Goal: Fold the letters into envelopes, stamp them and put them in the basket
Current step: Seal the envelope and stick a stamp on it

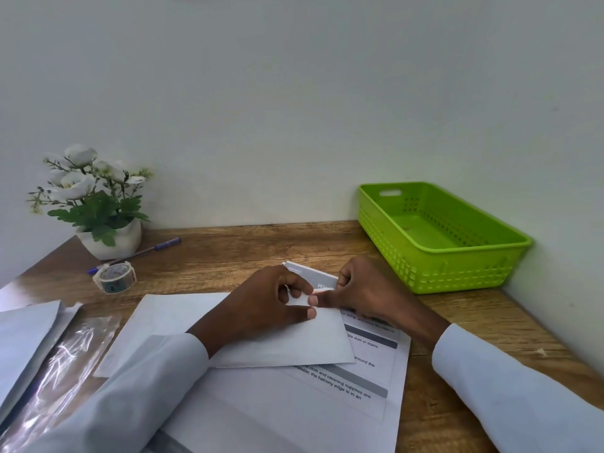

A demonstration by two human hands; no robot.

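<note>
Head view: left hand (261, 302) and right hand (362, 289) pinch a folded paper letter (322, 282) over a flat white envelope (294, 341).

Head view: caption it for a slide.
Both hands slide a folded letter into an envelope beside a green basket.

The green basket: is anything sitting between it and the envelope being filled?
Nothing visible. Bare wooden desk lies between the envelope, held by the left hand and right hand, and the green basket.
</note>
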